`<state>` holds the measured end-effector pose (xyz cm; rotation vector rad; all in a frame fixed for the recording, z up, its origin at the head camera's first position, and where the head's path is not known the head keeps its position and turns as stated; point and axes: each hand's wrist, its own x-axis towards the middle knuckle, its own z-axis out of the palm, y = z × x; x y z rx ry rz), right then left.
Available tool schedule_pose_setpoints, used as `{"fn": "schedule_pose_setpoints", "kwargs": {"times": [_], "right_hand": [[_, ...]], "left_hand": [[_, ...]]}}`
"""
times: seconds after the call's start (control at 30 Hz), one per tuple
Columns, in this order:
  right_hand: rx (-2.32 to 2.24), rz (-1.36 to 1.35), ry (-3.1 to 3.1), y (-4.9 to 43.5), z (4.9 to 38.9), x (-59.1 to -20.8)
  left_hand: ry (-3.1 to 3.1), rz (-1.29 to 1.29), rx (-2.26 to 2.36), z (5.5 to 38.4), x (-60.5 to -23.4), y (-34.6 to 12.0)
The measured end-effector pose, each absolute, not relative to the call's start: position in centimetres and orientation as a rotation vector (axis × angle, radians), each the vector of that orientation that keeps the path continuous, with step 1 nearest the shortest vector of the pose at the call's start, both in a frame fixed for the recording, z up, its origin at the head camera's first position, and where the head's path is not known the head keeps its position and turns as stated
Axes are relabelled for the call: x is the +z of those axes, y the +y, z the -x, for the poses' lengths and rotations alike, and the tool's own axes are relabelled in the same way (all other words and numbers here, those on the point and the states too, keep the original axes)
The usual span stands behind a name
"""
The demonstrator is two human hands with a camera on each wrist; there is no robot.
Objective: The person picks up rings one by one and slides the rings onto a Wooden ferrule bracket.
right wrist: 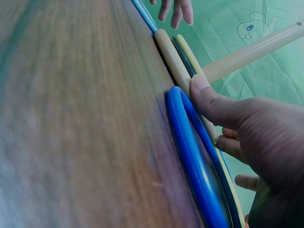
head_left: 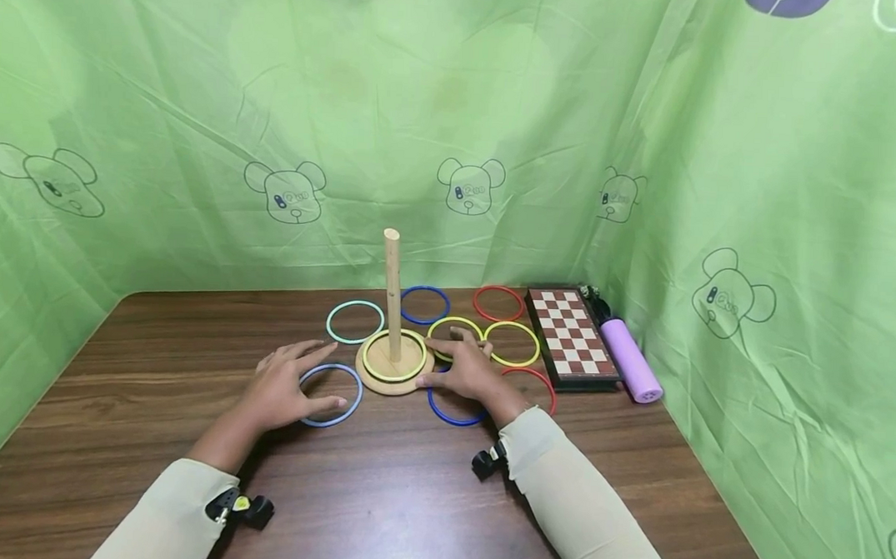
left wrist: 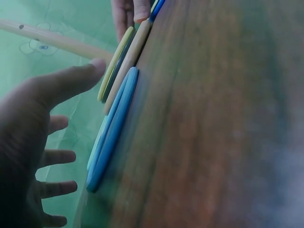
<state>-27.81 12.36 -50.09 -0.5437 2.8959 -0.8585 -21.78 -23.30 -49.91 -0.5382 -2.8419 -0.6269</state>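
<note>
My right hand (head_left: 468, 372) is touching the wooden base (head_left: 377, 364) on the bench (head_left: 378, 493), fingers spread | yellow ring (left wrist: 122, 46) is lying round upright peg (head_left: 393, 285) | left hand (head_left: 285, 389), also spread, is hovering near light-blue ring (left wrist: 105, 156) | risk: pushing unevenly, I may be tipping peg, dragging blue ring (right wrist: 187, 142)

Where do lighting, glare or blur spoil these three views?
Head view: bright overall, with pale glare on the table near the bottom edge; left wrist view: dim, the left hand darkly shaded and the wood grain soft; right wrist view: hazy grain too, plus a shiny highlight on the blue ring.
</note>
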Motion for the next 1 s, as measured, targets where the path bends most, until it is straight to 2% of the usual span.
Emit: {"fn": "schedule_pose_setpoints", "kwargs": {"times": [0.5,1.0], "right_hand": [[-0.856,0.541,2.893,12.5,27.8,-49.9],[-0.826,0.543,2.913,12.3,27.7,-49.9]], "left_hand": [[-2.887,0.592,-0.529,19.9,-50.5,-23.5],[-2.866,0.605,-0.522,19.7,-51.0,-23.9]]}}
